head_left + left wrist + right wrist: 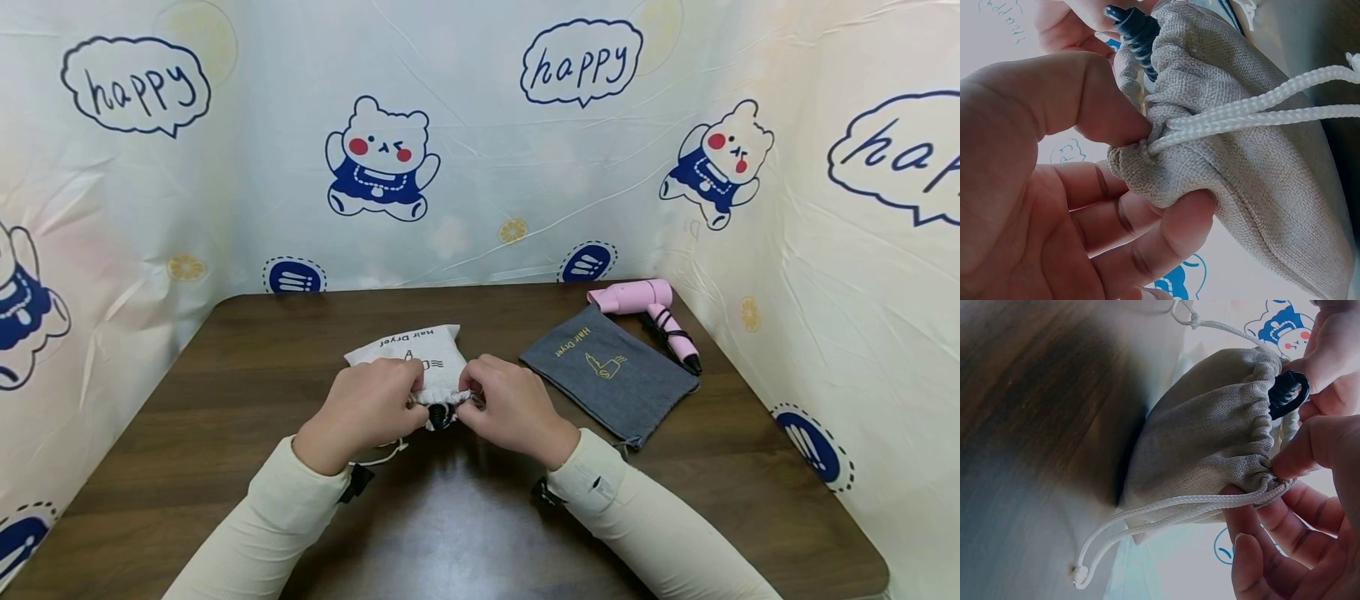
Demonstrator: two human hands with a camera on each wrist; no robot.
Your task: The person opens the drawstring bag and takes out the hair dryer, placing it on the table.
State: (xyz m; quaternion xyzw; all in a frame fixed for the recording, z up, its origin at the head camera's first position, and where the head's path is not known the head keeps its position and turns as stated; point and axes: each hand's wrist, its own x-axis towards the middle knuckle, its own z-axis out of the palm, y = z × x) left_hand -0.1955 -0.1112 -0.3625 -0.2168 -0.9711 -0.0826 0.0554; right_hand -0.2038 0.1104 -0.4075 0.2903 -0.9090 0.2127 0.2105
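A white drawstring bag printed "Hair Dryer" lies on the table with its gathered mouth toward me. My left hand pinches one side of that mouth between thumb and fingers, beside a white drawstring. On the opposite side, my right hand pinches the hem where another white drawstring comes out. Between the hands, a black ribbed cord end and a black cord loop stick out of the opening. Whatever else the bag holds is hidden by the cloth.
To the right lies a flat grey drawstring bag, also printed "Hair Dryer". Behind it, near the table's back right corner, is a pink hair dryer with its black cord wrapped round the handle. A printed curtain surrounds the brown table.
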